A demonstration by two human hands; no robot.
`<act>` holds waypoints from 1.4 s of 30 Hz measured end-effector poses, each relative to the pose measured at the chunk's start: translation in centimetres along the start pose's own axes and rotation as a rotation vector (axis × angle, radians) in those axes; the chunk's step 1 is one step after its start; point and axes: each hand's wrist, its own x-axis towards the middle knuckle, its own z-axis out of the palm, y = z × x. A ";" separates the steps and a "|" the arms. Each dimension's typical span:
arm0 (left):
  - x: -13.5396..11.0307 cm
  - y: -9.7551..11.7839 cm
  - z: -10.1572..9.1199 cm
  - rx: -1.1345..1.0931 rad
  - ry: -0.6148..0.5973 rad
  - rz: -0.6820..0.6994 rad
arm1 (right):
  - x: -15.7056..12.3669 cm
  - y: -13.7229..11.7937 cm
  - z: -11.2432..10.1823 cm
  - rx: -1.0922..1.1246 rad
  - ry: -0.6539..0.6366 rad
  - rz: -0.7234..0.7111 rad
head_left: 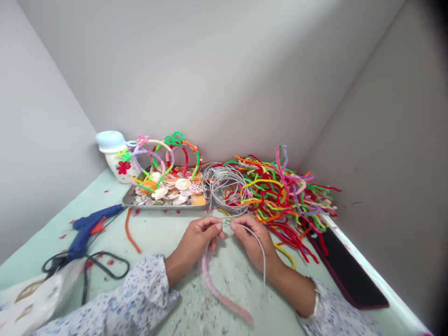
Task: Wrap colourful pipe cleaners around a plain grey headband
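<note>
Gray walls rose behind a pale-green tabletop (157, 228). The left grip (199, 235) was pinched closed on a small pale-green piece (224, 223), with a pink chenille strip (219, 293) curving down beneath that grip; whether the two joined was hidden. Just beside it, the right grip (254, 238) was pinched closed on a gray wire (262, 252) that arched across the hand. Directly beyond both grips lay a coil of gray wire (227, 173); beyond the right grip, heaped pipe cleaners (280, 196); beyond the left, a metal tray (164, 206) of seashells (182, 185). A blue glue gun (84, 223) lay well left of the left grip.
</note>
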 end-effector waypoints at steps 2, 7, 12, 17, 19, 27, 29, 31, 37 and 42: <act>0.0 0.0 0.0 -0.013 0.006 -0.013 | 0.0 0.1 0.0 0.002 -0.004 0.013; 0.0 -0.1 0.0 -0.016 -0.001 -0.008 | 0.0 0.4 0.0 0.009 -0.020 0.019; 0.2 -0.4 0.1 0.014 -0.008 0.016 | 0.0 0.5 -0.1 0.035 -0.043 0.051; 0.1 -0.5 0.2 0.053 0.009 0.034 | 0.0 0.4 -0.1 0.054 -0.061 0.096; 0.0 -0.6 0.3 0.068 0.025 0.032 | 0.1 0.4 -0.1 0.066 -0.068 0.105; 0.0 -0.9 0.4 0.059 0.057 0.048 | 0.1 0.6 -0.1 0.097 -0.079 0.134; 0.0 -0.9 0.4 0.064 0.061 0.042 | 0.1 0.6 -0.1 0.099 -0.082 0.135; -0.1 -0.8 0.5 0.076 0.064 0.036 | 0.1 0.5 -0.1 0.094 -0.083 0.131; -0.1 -0.6 0.6 0.118 0.058 0.035 | 0.1 0.5 -0.1 0.053 -0.086 0.114; -0.3 -0.2 0.3 0.126 0.017 0.066 | -0.1 0.5 -0.2 0.005 -0.074 0.047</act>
